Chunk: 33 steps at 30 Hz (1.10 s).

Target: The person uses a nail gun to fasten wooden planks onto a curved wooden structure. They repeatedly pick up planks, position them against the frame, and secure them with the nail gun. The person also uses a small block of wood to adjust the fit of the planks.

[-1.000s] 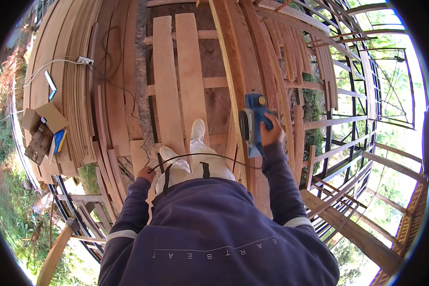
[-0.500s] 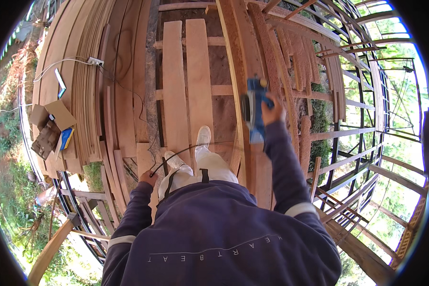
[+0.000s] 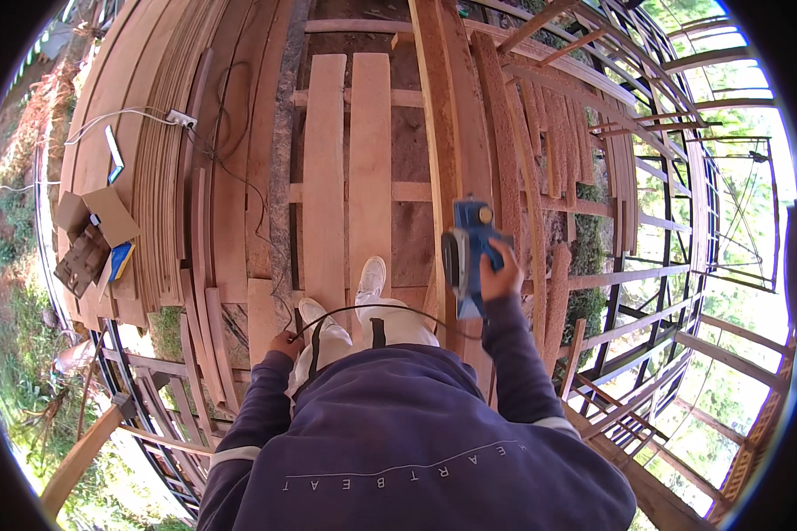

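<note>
My right hand (image 3: pixel 502 274) is wrapped round the handle of a blue electric planer (image 3: pixel 469 257). The planer is over a long timber beam (image 3: pixel 441 115) that runs away from me on the right; from above I cannot tell whether its sole touches the wood. Beside my left thigh, my left hand (image 3: pixel 283 344) is closed on the black power cord (image 3: pixel 363 307). That cord arcs across in front of my legs toward the back of the planer.
Two planks (image 3: pixel 325 177) lie side by side on crosspieces ahead of my shoes (image 3: pixel 371 279). Stacked boards (image 3: pixel 150 177) fill the left, with a power strip (image 3: pixel 181 119) and an opened cardboard box (image 3: pixel 115 215). Rough timbers (image 3: pixel 558 142) and a metal frame (image 3: pixel 646 230) are on the right.
My right hand has drawn the planer back toward me along the beam. The cord now bows higher in front of my legs. My left hand keeps its hold.
</note>
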{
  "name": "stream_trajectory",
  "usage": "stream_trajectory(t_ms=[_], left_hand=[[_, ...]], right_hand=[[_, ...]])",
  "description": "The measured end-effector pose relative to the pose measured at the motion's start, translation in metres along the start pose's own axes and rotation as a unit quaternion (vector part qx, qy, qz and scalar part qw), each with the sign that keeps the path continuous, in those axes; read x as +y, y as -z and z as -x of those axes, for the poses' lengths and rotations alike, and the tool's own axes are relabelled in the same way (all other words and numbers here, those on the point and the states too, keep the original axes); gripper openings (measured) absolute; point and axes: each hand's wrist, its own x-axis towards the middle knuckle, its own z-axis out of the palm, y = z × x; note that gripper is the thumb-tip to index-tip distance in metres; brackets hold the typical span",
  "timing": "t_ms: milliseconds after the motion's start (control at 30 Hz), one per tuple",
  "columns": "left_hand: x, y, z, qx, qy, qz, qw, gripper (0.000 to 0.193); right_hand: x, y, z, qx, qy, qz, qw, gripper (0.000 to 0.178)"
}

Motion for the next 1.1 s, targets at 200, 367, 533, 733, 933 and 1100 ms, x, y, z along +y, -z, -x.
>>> stream_trajectory(t_ms=[200,367,533,733,933,1100], left_hand=[[-0.015,-0.002,0.009,0.081,-0.033,0.027,0.996,0.029],[-0.026,-0.002,0.023,0.073,0.0,0.107,0.992,0.03],[-0.056,-0.002,0.02,0.031,0.033,-0.003,0.999,0.033],[-0.051,0.01,0.003,-0.018,-0.02,-0.072,0.997,0.036],[0.006,0.02,-0.002,-0.013,-0.063,-0.022,0.998,0.031],[0.016,0.02,0.002,0.002,-0.075,0.001,0.997,0.03]], right_hand=[[-0.008,-0.073,-0.187,0.07,0.07,0.084,0.992,0.031],[0.006,-0.086,-0.236,0.035,-0.013,0.027,0.999,0.031],[0.012,-0.038,-0.096,-0.02,-0.064,-0.021,0.998,0.031],[0.024,0.052,0.161,-0.017,-0.066,0.003,0.998,0.031],[0.011,0.041,0.129,-0.01,-0.038,0.003,0.999,0.03],[0.025,-0.019,-0.023,0.082,0.091,0.055,0.991,0.028]])
